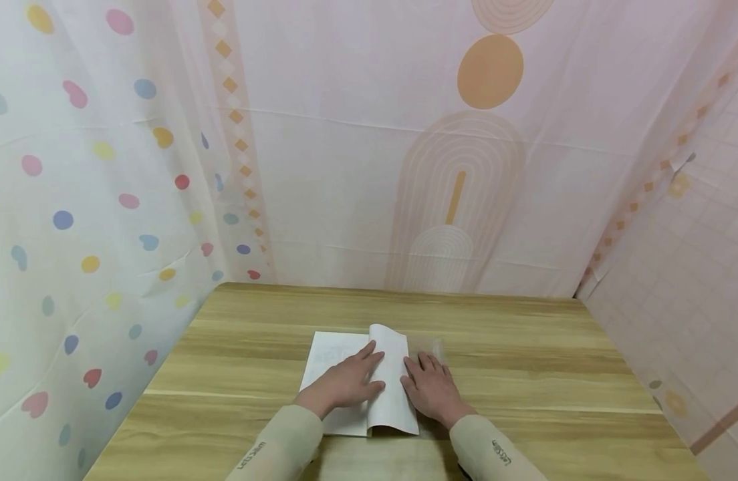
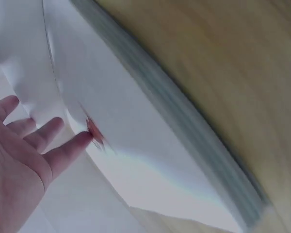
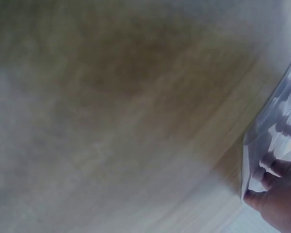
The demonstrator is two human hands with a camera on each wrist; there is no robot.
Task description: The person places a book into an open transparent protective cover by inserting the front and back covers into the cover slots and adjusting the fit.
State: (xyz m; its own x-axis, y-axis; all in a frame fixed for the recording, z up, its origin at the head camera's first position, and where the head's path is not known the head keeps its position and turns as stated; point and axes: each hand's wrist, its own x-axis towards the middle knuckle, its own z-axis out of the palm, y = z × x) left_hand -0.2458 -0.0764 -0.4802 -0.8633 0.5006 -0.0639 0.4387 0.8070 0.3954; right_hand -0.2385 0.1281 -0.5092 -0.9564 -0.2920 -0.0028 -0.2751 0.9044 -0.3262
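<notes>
White open book on a wood-grain table

Pale printed cloth hangs behind the table. The book lies near the table's front edge; its left page is flat, while a blank white leaf curves up at the right. Clear plastic film spreads beyond that leaf. The left hand rests on the book, fingers loosely spread, gripping nothing. The right hand lies on the film beside the leaf's edge, fingers spread and slightly bent; its wrist view is blurred, but it seems to press rather than pinch. In the left wrist view, one fingertip touches a small orange-red mark.

Good handling probably means steadying the book lightly with the left fingers, keeping film and leaf edges parallel, and smoothing outward from the fold so neither creases.
</notes>
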